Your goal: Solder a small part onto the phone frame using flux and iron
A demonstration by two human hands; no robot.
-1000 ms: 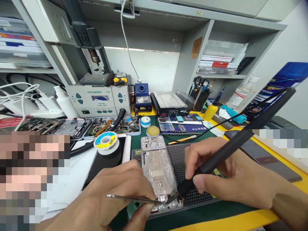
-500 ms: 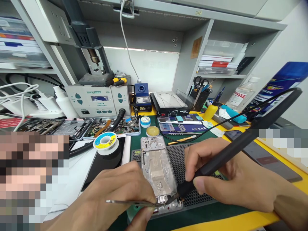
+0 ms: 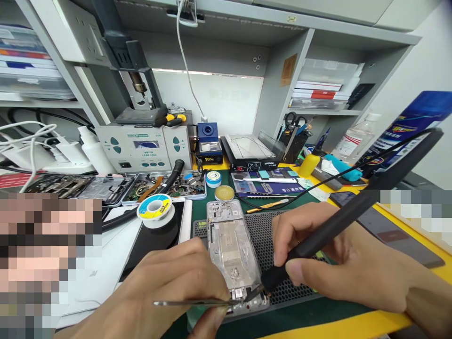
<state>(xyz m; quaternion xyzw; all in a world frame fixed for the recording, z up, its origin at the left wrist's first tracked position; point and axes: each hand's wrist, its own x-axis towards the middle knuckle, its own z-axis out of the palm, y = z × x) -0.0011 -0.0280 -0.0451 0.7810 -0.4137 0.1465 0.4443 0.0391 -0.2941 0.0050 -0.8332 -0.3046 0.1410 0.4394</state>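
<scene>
A silver phone frame (image 3: 229,245), stripped of its back, lies lengthwise on a dark perforated mat (image 3: 278,245). Over its near end, my left hand (image 3: 183,282) is closed on a pair of metal tweezers (image 3: 187,302), whose tips reach the small parts at the frame's bottom. From the right, my right hand (image 3: 328,254) grips a black soldering iron (image 3: 321,230) like a pen. The iron's tip (image 3: 251,295) is at the same spot, close beside the tweezer tips. Exact contact there is too small to make out.
Behind the frame stand a flux tin (image 3: 224,193) and a blue-and-white tin (image 3: 213,178). A solder spool (image 3: 154,207) sits on a dark-screened device to the left. A rework station (image 3: 144,146), soldering station (image 3: 209,143) and hot plate (image 3: 252,153) line the back. The iron's cable (image 3: 318,184) crosses the bench.
The tweezers' rear end has dipped slightly, and my left hand has shifted a little. The iron and my right hand have moved very slightly right; both tools remain at the frame's near end.
</scene>
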